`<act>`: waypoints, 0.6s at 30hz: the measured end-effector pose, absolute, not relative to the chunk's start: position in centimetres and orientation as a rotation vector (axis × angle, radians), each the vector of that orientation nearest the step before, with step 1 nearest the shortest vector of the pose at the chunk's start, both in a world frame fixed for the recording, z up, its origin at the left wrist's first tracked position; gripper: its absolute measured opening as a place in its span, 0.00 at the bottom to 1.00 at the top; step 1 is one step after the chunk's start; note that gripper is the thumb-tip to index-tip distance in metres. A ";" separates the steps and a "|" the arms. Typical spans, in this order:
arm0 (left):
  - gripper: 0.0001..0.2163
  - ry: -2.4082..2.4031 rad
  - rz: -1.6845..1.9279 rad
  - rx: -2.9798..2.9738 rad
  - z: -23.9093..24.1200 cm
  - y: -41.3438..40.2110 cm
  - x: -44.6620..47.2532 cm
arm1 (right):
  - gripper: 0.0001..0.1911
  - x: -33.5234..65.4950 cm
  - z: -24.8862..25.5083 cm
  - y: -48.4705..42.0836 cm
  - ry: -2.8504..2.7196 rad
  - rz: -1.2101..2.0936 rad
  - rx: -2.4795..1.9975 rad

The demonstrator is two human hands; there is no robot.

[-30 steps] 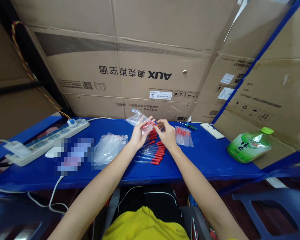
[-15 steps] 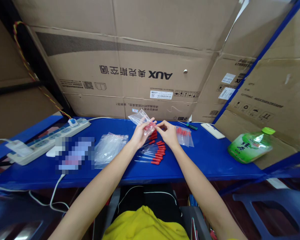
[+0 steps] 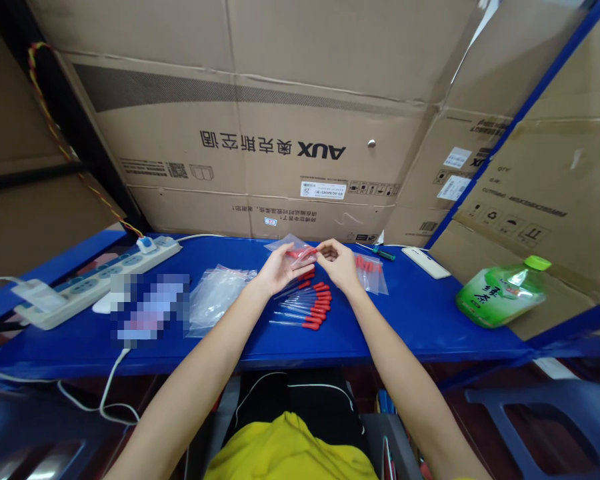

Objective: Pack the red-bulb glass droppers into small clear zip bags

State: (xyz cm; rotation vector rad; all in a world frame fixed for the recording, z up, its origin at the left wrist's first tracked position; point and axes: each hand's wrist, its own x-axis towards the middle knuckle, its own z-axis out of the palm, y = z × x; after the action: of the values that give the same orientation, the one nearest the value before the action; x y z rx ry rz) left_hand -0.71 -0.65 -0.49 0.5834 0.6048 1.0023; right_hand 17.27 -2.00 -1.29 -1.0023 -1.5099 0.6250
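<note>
A thin, shiny, creased clear plastic bag [image 3: 299, 253] is held over a smooth blue surface [image 3: 380, 333], approx. centre, near its far edge, btwn two bare hands. Glossy red pieces [image 3: 307, 253] are seen through the film; their no. can't be told. By the L hand [image 3: 278, 270] the bag is gripped btwn thumb and fingers, w/ palm partly upturned; by the R hand [image 3: 338, 263] its right end is pinched btwn thumb and curled fingers. The bag's long axis is set roughly left to right, w/ a loose corner pointed far left; whether its mouth is sealed can't be told.

Nearer the body, slim clear plastic tubes w/ rounded red bulb ends [image 3: 316, 311] are laid in a fanned row, front to back. Long axes are set roughly left–right, w/ bulbs pointed right and thin tips left. The row's far end is partly hidden by the hands.

To the left, a loose stack of flat, crinkled clear plastic bags [image 3: 214, 301] is laid. Just right of the R hand, a flat clear plastic pouch w/ red bulbs inside [image 3: 372, 272] is seen, w/ a green-handled screwdriver [image 3: 385, 255] behind it. Farther right, a glossy green plastic bottle w/ lime cap [image 3: 500, 295] is placed. Creased brown cardboard [image 3: 280, 80], printed w/ inverted black lettering, is stood behind.
</note>
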 end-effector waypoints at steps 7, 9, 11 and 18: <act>0.32 0.601 0.644 0.811 0.3 -0.3 -2.1 | 0.10 17.3 0.2 -1.1 -1.326 0.544 -1.007; 0.31 0.648 0.692 0.927 0.9 -0.5 -2.1 | 0.10 17.6 1.5 -0.4 -1.319 0.598 -0.978; 0.26 0.719 0.874 1.079 1.3 -1.0 -1.7 | 0.09 18.0 3.1 0.4 -1.329 0.603 -0.963; 0.19 0.839 1.689 1.402 1.7 -2.7 -0.6 | 0.05 17.0 7.5 1.2 -1.263 0.652 -0.980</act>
State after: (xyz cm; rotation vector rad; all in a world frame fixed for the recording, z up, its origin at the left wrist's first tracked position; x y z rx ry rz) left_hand -0.62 -2.72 1.72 1.4017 0.8390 1.6888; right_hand 16.99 1.20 7.47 -0.9798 -1.2632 0.6524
